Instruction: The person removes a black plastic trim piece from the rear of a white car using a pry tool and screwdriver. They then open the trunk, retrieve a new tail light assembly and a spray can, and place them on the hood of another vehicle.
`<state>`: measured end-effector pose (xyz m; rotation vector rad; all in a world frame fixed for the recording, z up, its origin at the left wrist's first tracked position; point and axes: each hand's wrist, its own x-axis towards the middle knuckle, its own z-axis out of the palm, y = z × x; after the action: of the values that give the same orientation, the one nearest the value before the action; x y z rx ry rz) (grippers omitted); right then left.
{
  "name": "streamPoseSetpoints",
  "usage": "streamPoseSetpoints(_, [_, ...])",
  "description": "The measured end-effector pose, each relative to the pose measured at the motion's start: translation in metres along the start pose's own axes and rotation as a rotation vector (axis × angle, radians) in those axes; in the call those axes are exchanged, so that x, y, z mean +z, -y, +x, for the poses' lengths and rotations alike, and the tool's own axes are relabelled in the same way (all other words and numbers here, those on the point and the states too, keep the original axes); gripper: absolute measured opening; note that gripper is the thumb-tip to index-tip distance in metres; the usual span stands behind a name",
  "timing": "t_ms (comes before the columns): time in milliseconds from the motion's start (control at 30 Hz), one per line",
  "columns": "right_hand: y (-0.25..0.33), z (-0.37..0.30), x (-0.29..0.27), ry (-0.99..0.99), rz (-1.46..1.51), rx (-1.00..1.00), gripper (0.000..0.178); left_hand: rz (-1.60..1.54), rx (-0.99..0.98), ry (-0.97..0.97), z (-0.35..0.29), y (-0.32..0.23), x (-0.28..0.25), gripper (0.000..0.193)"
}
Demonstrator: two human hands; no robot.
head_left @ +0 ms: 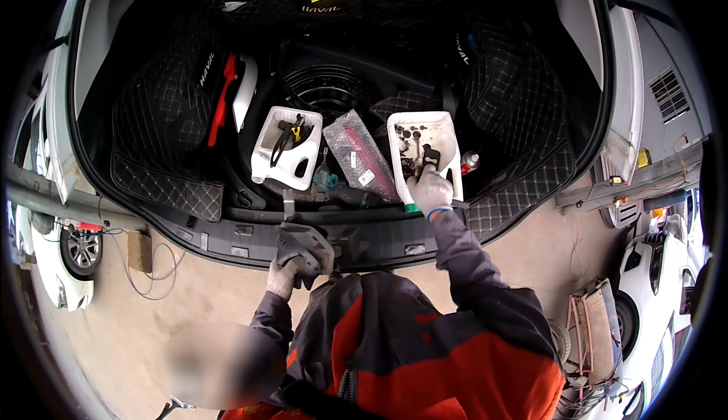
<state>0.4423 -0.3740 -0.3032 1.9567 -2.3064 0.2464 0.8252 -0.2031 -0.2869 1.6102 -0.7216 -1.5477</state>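
Head view: white-gloved left hand [282,277] clamped on dark-grey moulded plastic piece [302,247] before black trunk sill [368,250], apparently for one-handed support. White-gloved right hand [431,192] at black plastic part [431,155] inside white cut-open jug [443,133]; finger closure cannot be told. Wide opening likely eases access.

A gray blur [220,363] hides what is at the bottom left, and the dark piece [305,251] covers some fingers of the left hand [281,278]. The little dark bits [406,135] in the white tub [446,133] by the right hand [431,192] are too small to name. A white car [651,277] is cut off at the right.
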Motion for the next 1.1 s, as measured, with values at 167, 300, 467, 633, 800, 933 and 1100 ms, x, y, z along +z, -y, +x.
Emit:
streamPoseSetpoints(167, [-0.044, 0.033, 0.041, 0.117, -0.009, 0.024, 0.050, 0.163, -0.036, 0.010, 0.001, -0.027, 0.057, 0.022])
streamPoseSetpoints(300, [-0.053, 0.034, 0.065, 0.156, 0.000, -0.002, 0.052, 0.224, -0.029, 0.032, -0.002, -0.031, 0.072, 0.032])
streamPoseSetpoints(467, [-0.042, 0.047, 0.046, 0.117, -0.030, -0.003, 0.044, 0.267, -0.086, -0.040, -0.008, -0.038, 0.073, 0.037])
streamPoseSetpoints(633, [-0.030, 0.062, 0.065, 0.047, -0.166, -0.101, 0.039, 0.252, -0.058, -0.069, -0.007, -0.031, 0.065, 0.033])
streamPoseSetpoints(800, [-0.027, 0.069, 0.085, 0.073, -0.232, -0.116, 0.033, 0.110, -0.102, -0.041, -0.001, -0.020, 0.043, 0.030])
streamPoseSetpoints(933, [-0.029, 0.064, 0.093, 0.100, -0.245, -0.119, 0.032, -0.079, 0.050, -0.106, 0.006, -0.037, 0.023, 0.028])
streamPoseSetpoints(1100, [0.019, 0.061, 0.035, 0.069, -0.254, -0.159, 0.044, 0.195, 0.187, -0.215, 0.047, -0.156, -0.017, 0.031])
